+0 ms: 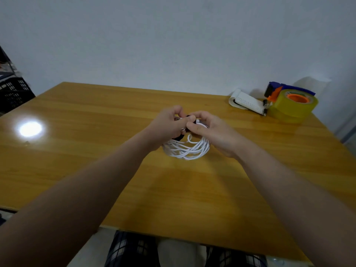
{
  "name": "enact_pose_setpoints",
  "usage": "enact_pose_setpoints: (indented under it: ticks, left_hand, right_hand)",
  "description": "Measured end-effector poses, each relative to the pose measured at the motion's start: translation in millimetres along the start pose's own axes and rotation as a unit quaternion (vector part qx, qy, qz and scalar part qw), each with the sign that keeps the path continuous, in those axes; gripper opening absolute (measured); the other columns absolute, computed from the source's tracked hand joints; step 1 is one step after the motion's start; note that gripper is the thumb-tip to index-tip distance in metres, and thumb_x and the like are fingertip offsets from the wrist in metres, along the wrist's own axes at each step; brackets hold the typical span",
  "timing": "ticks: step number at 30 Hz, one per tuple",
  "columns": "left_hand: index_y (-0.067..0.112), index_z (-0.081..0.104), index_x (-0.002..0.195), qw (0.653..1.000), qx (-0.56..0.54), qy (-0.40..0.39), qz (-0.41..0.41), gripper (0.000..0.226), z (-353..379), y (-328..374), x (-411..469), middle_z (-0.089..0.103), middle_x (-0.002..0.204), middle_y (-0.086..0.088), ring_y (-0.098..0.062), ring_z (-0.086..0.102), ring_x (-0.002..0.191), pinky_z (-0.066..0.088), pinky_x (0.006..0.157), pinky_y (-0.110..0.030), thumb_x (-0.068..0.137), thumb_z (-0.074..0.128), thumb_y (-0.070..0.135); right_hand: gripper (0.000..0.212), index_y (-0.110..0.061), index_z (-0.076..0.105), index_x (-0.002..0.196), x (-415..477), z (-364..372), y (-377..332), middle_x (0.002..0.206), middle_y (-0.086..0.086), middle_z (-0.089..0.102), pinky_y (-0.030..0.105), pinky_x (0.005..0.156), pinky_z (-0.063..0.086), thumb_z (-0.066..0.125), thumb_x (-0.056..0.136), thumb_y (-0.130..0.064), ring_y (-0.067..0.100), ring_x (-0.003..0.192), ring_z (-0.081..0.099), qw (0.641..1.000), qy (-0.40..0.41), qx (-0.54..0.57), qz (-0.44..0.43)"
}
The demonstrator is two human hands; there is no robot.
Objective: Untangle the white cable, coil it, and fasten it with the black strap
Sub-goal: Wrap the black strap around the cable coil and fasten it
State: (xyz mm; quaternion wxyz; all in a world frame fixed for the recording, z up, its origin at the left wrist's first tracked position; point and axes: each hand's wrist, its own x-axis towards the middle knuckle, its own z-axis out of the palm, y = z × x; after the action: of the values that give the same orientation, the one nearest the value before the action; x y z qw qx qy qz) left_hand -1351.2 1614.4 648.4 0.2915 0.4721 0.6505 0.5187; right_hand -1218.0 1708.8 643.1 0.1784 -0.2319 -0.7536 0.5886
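Observation:
The white cable (187, 150) hangs in several loose loops as a coil between my two hands, held above the middle of the wooden table (96, 151). My left hand (169, 126) grips the top of the coil on the left, its fingers curled. My right hand (210, 130) pinches the same bundle from the right, thumb pressed on it. The black strap (180, 138) shows as dark patches between my fingers and under my left palm; how far it goes round the cable is hidden by the hands.
At the far right corner stand a tape dispenser with a yellowish tape roll (290, 104) and a white notepad with a pen (248, 103). A black crate (14, 93) stands off the table's far left. A lamp glare (30, 129) shines on the left of the tabletop.

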Motion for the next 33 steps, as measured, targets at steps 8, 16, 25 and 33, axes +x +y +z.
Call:
enact_pose_setpoints:
  ticks: [8,16,25,33]
  left_hand:
    - [0.016,0.044,0.079,0.997,0.064,-0.015,-0.03,0.025,1.4,2.8,-0.2,0.056,0.064,-0.005,-0.008,0.048,0.052,0.038,0.054,-0.025,0.094,0.056,0.032]
    - [0.012,0.044,0.09,0.996,0.083,-0.019,-0.032,0.024,1.0,3.7,0.9,0.054,0.063,-0.005,-0.011,0.045,0.051,0.037,0.05,-0.021,0.093,0.057,0.032]
    - [0.01,0.056,0.089,0.994,0.081,-0.039,-0.069,0.026,-1.1,6.6,1.7,0.051,0.067,-0.005,-0.01,0.044,0.05,0.036,0.045,-0.015,0.095,0.054,0.035]
    - [0.007,0.051,0.074,0.994,0.041,-0.061,-0.082,0.03,-0.3,14.3,-4.2,0.042,0.042,0.005,-0.005,0.035,0.035,0.027,0.038,-0.016,0.096,0.052,0.027]
  right_hand:
    - [0.034,-0.01,0.055,0.112,-2.7,9.4,1.9,0.108,0.014,0.064,0.036,0.086,0.05,0.065,0.081,-0.001,0.021,0.092,0.063,0.999,0.025,-0.005,-0.026]
    - [0.049,-0.017,0.048,0.114,-4.2,7.0,3.3,0.11,0.025,0.06,0.029,0.055,0.045,0.05,0.079,0.017,0.02,0.067,0.059,0.999,-0.007,-0.021,-0.025]
    - [0.056,-0.021,0.048,0.11,-1.7,4.7,5.4,0.117,0.008,0.054,0.025,0.061,0.049,0.056,0.074,0.022,0.018,0.078,0.06,0.998,0.009,0.049,-0.03]
    - [0.03,-0.016,0.056,0.103,0.5,-3.3,5.9,0.107,0.006,0.05,0.032,0.071,0.044,0.067,0.076,-0.007,0.02,0.093,0.05,0.85,0.11,-0.407,-0.316]
